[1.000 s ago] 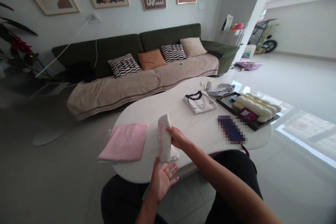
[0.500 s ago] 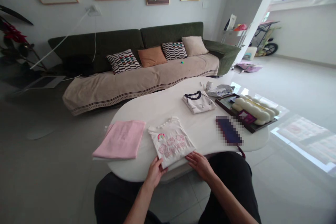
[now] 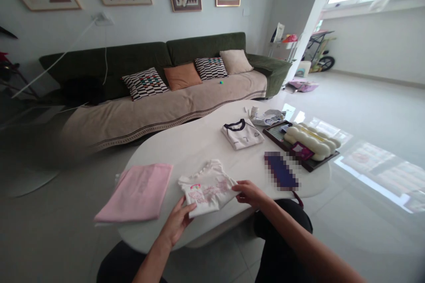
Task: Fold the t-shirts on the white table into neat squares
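Observation:
A folded white T-shirt point(image 3: 209, 190) with a rainbow and pink print lies at the table's near edge, its near side lifted. My left hand point(image 3: 177, 221) grips its near left corner, thumb on top and fingers underneath. At the right edge, my right hand point(image 3: 249, 192) pinches the cloth in the same way. To the left is a folded pink garment point(image 3: 139, 192) with something white under it. Farther back sits another folded white shirt point(image 3: 243, 135) with a dark collar.
On the white table point(image 3: 159, 143), a dark tray point(image 3: 312, 166) holds a cream bumpy object point(image 3: 312, 141). Beside it lie a blurred dark-blue item point(image 3: 281, 171) with a strap and a crumpled plastic bag point(image 3: 270, 117). A green sofa point(image 3: 139, 57) with cushions stands behind.
Both hands have taken hold of the T-shirt's sides and raised its near part off the table, bending the cloth. The camera view has shifted slightly to the right.

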The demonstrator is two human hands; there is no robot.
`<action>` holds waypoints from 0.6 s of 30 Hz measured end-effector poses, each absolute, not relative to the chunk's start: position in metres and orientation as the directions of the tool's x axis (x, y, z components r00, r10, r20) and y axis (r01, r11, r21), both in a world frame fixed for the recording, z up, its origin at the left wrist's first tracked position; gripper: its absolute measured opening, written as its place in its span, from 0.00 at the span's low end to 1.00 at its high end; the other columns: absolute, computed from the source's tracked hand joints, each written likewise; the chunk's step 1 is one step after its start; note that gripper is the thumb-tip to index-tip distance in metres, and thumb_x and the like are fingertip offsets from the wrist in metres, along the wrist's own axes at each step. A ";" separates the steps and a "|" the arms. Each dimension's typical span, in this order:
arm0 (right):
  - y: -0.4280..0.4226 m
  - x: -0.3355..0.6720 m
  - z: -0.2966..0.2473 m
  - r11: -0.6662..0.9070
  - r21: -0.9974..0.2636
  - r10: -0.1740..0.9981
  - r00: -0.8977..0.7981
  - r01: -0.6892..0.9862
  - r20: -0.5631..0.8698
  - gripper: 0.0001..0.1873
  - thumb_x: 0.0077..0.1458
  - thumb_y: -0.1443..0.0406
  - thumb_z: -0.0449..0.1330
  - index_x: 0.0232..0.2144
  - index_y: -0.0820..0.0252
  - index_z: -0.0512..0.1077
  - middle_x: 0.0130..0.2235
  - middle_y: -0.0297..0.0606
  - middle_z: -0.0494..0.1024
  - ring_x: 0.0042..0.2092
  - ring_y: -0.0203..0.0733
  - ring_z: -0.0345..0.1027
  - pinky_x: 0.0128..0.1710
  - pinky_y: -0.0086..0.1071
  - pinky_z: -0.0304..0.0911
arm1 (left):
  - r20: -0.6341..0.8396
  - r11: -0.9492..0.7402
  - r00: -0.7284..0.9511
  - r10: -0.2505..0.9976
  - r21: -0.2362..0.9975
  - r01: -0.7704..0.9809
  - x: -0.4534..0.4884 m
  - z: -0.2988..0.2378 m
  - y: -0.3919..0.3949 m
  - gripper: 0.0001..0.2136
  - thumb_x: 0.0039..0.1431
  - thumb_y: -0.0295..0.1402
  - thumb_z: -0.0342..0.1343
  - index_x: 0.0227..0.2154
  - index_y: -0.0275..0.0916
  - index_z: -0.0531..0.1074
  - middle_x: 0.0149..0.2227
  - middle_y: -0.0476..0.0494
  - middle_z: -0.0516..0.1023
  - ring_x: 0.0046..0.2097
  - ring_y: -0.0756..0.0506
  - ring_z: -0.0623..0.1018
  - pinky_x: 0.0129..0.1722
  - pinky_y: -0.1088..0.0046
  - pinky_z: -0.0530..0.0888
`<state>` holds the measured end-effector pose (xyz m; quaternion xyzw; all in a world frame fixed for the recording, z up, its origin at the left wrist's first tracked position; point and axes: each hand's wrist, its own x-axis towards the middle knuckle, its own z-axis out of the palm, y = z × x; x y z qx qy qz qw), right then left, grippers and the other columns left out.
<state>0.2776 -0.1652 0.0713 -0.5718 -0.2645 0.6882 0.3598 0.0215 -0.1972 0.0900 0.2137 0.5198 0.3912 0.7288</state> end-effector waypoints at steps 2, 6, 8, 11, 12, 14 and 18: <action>-0.160 0.293 0.094 -0.568 -0.789 0.820 -0.087 -0.234 -0.565 0.05 0.43 0.69 0.60 0.26 0.60 0.67 0.22 0.29 0.70 0.21 0.29 0.64 0.23 0.24 0.64 | -0.562 0.595 0.206 0.801 0.710 -0.376 0.029 0.115 -0.187 0.22 0.45 0.24 0.60 0.46 0.39 0.67 0.38 0.45 0.77 0.33 0.49 0.77 0.30 0.79 0.73; -0.130 0.324 0.138 -0.491 -0.813 0.868 -0.100 -0.314 -0.485 0.07 0.45 0.70 0.59 0.30 0.60 0.65 0.31 0.35 0.74 0.31 0.36 0.72 0.31 0.31 0.68 | -0.512 0.557 0.229 0.828 0.702 -0.443 0.062 0.151 -0.142 0.10 0.47 0.21 0.58 0.34 0.33 0.72 0.30 0.47 0.76 0.25 0.55 0.74 0.22 0.86 0.71; -0.103 0.339 0.157 -0.453 -0.828 0.887 -0.074 -0.331 -0.456 0.05 0.47 0.71 0.58 0.29 0.62 0.64 0.31 0.39 0.74 0.32 0.40 0.72 0.29 0.33 0.68 | -0.502 0.542 0.225 0.835 0.676 -0.499 0.086 0.161 -0.106 0.05 0.49 0.20 0.55 0.30 0.30 0.72 0.27 0.47 0.75 0.24 0.56 0.73 0.22 0.86 0.72; -0.052 0.365 0.180 -0.354 -0.876 0.922 0.032 -0.328 -0.385 0.03 0.49 0.73 0.54 0.27 0.64 0.63 0.29 0.41 0.74 0.30 0.40 0.72 0.27 0.32 0.67 | -0.484 0.511 0.211 0.849 0.653 -0.559 0.126 0.176 -0.046 0.04 0.51 0.18 0.52 0.26 0.30 0.71 0.24 0.47 0.74 0.22 0.56 0.71 0.22 0.87 0.72; -0.033 0.375 0.186 -0.307 -0.893 0.935 0.071 -0.328 -0.347 0.03 0.50 0.74 0.53 0.27 0.64 0.63 0.28 0.40 0.74 0.30 0.39 0.71 0.27 0.32 0.67 | -0.457 0.487 0.207 0.865 0.664 -0.568 0.138 0.182 -0.027 0.04 0.51 0.18 0.52 0.26 0.30 0.70 0.24 0.47 0.73 0.22 0.57 0.71 0.21 0.87 0.71; 0.002 0.397 0.195 -0.206 -0.919 0.954 0.141 -0.337 -0.266 0.04 0.50 0.75 0.52 0.28 0.64 0.63 0.27 0.35 0.72 0.29 0.34 0.69 0.29 0.30 0.66 | -0.354 0.412 0.216 0.910 0.715 -0.564 0.163 0.190 0.008 0.04 0.50 0.19 0.53 0.28 0.30 0.71 0.25 0.47 0.74 0.22 0.57 0.71 0.21 0.87 0.70; 0.051 0.446 0.180 -0.026 -0.935 0.952 0.278 -0.353 -0.131 0.01 0.53 0.71 0.55 0.29 0.64 0.65 0.26 0.29 0.69 0.27 0.29 0.65 0.29 0.27 0.65 | -0.163 0.270 0.246 0.956 0.819 -0.507 0.212 0.177 0.053 0.16 0.46 0.21 0.57 0.41 0.37 0.69 0.32 0.48 0.75 0.25 0.56 0.72 0.21 0.86 0.69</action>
